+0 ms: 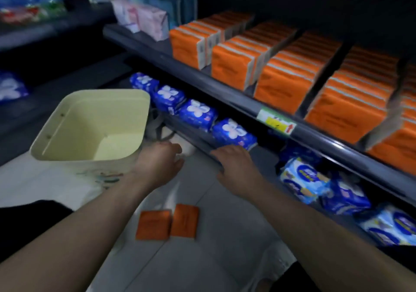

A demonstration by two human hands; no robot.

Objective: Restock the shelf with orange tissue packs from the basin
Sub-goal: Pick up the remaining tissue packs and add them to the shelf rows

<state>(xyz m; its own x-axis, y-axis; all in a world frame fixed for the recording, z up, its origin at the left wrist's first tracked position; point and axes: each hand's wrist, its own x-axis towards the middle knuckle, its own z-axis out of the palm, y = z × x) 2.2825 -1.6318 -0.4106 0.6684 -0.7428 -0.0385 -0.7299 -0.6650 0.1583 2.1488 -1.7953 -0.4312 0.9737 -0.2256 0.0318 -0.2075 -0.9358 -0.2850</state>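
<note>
Packs (153, 225) on floor (225, 235) near basin (90, 94)

left grip (161, 159), right grip (234, 164) outstretched, loosely curled

- I'm watching the dark shelf (202, 81) carrying rows of orange tissue packs (281, 84), which are standing on edge and running front to back.
- At its left end, pink packs (150, 21) and pale blue packs (171, 6) are standing just beside the orange rows.
- A price label (276, 122) is sitting on its front rim.
- The lower shelf (191, 134) is holding a line of blue packs (195, 111).
- The pale floor (213, 258) is bearing the cream basin (90, 123), and two orange packs (153, 225) are lying flat, side by side, near me.
</note>
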